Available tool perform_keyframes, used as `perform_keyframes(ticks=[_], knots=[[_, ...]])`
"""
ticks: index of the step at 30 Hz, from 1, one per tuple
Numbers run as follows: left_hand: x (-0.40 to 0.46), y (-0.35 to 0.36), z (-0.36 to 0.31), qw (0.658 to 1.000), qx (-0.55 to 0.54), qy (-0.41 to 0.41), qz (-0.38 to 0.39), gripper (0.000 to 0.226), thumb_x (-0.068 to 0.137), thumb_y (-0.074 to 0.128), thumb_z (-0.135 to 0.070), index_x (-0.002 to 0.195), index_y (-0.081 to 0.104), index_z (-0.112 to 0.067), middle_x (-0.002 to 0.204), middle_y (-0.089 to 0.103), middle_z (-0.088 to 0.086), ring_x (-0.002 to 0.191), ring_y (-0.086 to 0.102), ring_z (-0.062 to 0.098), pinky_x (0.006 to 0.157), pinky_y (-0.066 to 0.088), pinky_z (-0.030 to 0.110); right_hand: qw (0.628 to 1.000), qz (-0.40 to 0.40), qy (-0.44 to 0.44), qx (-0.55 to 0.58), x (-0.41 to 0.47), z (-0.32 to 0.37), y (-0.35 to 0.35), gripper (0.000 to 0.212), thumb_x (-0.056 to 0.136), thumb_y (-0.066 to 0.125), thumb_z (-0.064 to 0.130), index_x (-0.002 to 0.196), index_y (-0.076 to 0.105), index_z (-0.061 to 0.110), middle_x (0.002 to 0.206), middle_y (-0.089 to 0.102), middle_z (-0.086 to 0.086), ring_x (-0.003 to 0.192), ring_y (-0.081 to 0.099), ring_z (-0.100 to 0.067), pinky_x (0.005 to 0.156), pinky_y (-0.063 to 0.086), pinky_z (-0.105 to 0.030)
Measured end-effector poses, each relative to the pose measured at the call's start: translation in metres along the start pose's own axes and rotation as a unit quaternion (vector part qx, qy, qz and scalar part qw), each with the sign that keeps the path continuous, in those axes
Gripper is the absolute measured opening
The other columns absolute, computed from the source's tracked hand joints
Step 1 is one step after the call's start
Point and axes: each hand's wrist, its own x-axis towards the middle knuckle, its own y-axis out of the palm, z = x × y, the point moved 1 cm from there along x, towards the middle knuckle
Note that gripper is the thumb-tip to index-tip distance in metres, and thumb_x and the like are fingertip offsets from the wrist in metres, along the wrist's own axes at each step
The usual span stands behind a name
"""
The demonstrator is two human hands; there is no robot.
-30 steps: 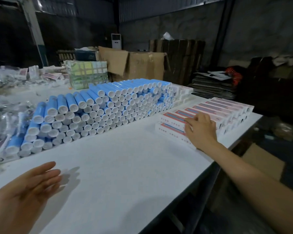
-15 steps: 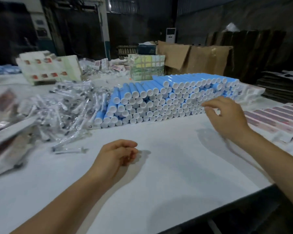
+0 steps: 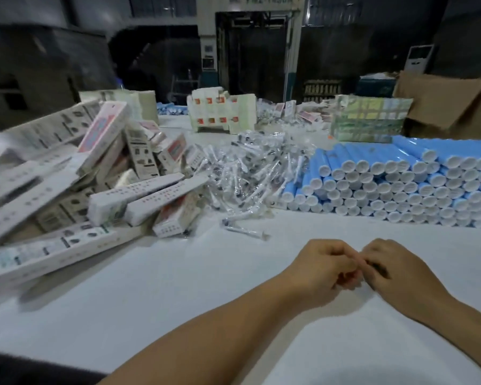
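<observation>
Head view, left hand (image 3: 324,269) and right hand (image 3: 395,270) low over the white counter (image 3: 150,301), fingers curled, tips meeting, cannot tell whether they pinch anything, clear-wrapped brush (image 3: 247,232) lying flat just beyond, long axis left-right, dark end leftward.

Light: dim, cool, from above and ahead; hall behind nearly black.
Brightest surface: white table (image 3: 156,315).
Shadows: soft, under the carton pile (image 3: 47,215) at the table's left edge; a faint one by its near edge.
Glare: mild sheen on the blue tubes (image 3: 378,154) and the clear-wrapped pieces (image 3: 250,173).
Blur: heavy smear on the cartons; left hand (image 3: 325,269) and right hand (image 3: 397,273) soft where the fingers meet.
Distortion: wide-angle bowing at the borders.
</observation>
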Motion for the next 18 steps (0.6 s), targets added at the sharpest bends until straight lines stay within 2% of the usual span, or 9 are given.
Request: perform_keyframes(ticks=[2, 4, 6, 8, 10, 12, 14, 16, 18], knots=[[0.000, 0.001, -0.001, 1.000, 0.006, -0.007, -0.002, 0.029, 0.086, 0.043, 0.015, 0.071, 0.060, -0.005, 0.059, 0.061, 0.008, 0.057, 0.052, 0.020, 0.059, 0.045, 0.025, 1.000, -0.011, -0.008, 0.003, 0.000, 0.000, 0.001, 0.051, 0.082, 0.067, 0.007, 0.072, 0.047, 0.052, 0.077, 0.055, 0.012, 0.078, 0.048, -0.006, 0.060, 0.031, -0.018], [0.001, -0.002, -0.008, 0.999, 0.041, -0.016, 0.000, 0.024, 0.087, 0.047, 0.010, 0.076, 0.061, -0.007, 0.066, 0.058, 0.011, 0.057, 0.054, 0.017, 0.059, 0.046, 0.023, 1.000, -0.020, -0.007, -0.004, -0.001, -0.001, 0.002, 0.049, 0.081, 0.066, 0.003, 0.073, 0.051, 0.050, 0.075, 0.054, 0.014, 0.077, 0.049, -0.005, 0.058, 0.032, -0.019], [0.002, -0.014, -0.026, 0.991, 0.135, -0.006, 0.005, 0.019, 0.089, 0.050, 0.004, 0.083, 0.063, -0.009, 0.072, 0.060, 0.006, 0.057, 0.056, 0.009, 0.056, 0.045, 0.017, 1.000, -0.031, -0.001, -0.006, -0.002, -0.004, 0.004, 0.038, 0.081, 0.068, 0.001, 0.079, 0.063, 0.038, 0.078, 0.056, 0.018, 0.078, 0.051, -0.004, 0.061, 0.034, -0.018], [0.005, -0.038, -0.055, 0.968, 0.248, 0.017, -0.019, 0.016, 0.091, 0.051, -0.001, 0.094, 0.065, -0.008, 0.076, 0.061, 0.000, 0.063, 0.057, 0.009, 0.056, 0.044, 0.014, 0.999, -0.043, 0.004, -0.002, -0.002, -0.007, 0.005, 0.032, 0.080, 0.069, 0.000, 0.082, 0.067, 0.032, 0.083, 0.055, 0.024, 0.083, 0.053, -0.003, 0.066, 0.037, -0.018], [0.006, -0.074, -0.091, 0.912, 0.400, 0.046, -0.074, 0.018, 0.093, 0.051, -0.004, 0.102, 0.067, -0.004, 0.083, 0.063, 0.001, 0.075, 0.059, 0.014, 0.062, 0.047, 0.014, 0.999, -0.045, 0.006, 0.004, -0.002, -0.010, 0.006, 0.035, 0.081, 0.068, 0.001, 0.083, 0.064, 0.036, 0.086, 0.056, 0.025, 0.088, 0.053, -0.002, 0.068, 0.039, -0.022], [-0.002, -0.120, -0.124, 0.799, 0.581, 0.055, -0.143, 0.022, 0.094, 0.048, -0.010, 0.106, 0.066, -0.005, 0.099, 0.066, 0.004, 0.088, 0.061, 0.017, 0.079, 0.051, 0.025, 0.999, -0.040, 0.013, 0.013, -0.001, -0.011, 0.007, 0.040, 0.083, 0.067, 0.003, 0.083, 0.060, 0.043, 0.088, 0.056, 0.025, 0.091, 0.053, -0.002, 0.071, 0.042, -0.029], [-0.016, -0.168, -0.151, 0.700, 0.682, 0.018, -0.211, 0.024, 0.094, 0.047, -0.011, 0.110, 0.064, -0.010, 0.106, 0.066, 0.006, 0.090, 0.061, 0.018, 0.079, 0.051, 0.028, 0.999, -0.044, 0.018, 0.021, 0.000, -0.011, 0.008, 0.045, 0.082, 0.067, 0.003, 0.082, 0.058, 0.047, 0.088, 0.057, 0.023, 0.091, 0.054, -0.005, 0.074, 0.045, -0.036], [-0.034, -0.212, -0.169, 0.644, 0.716, -0.074, -0.258, 0.023, 0.092, 0.049, -0.012, 0.111, 0.061, -0.009, 0.105, 0.064, 0.006, 0.083, 0.058, 0.017, 0.067, 0.045, 0.024, 0.998, -0.048, 0.026, 0.026, 0.001, -0.010, 0.008, 0.047, 0.081, 0.067, 0.002, 0.080, 0.058, 0.048, 0.087, 0.057, 0.022, 0.090, 0.054, -0.007, 0.073, 0.047, -0.039], [-0.052, -0.244, -0.173, 0.621, 0.715, -0.190, -0.259, 0.020, 0.092, 0.052, -0.018, 0.108, 0.059, -0.008, 0.101, 0.063, 0.006, 0.080, 0.058, 0.018, 0.058, 0.043, 0.023, 0.998, -0.054, 0.023, 0.027, 0.002, -0.009, 0.009, 0.047, 0.079, 0.069, -0.001, 0.079, 0.059, 0.045, 0.084, 0.057, 0.021, 0.086, 0.055, -0.007, 0.069, 0.047, -0.039]])
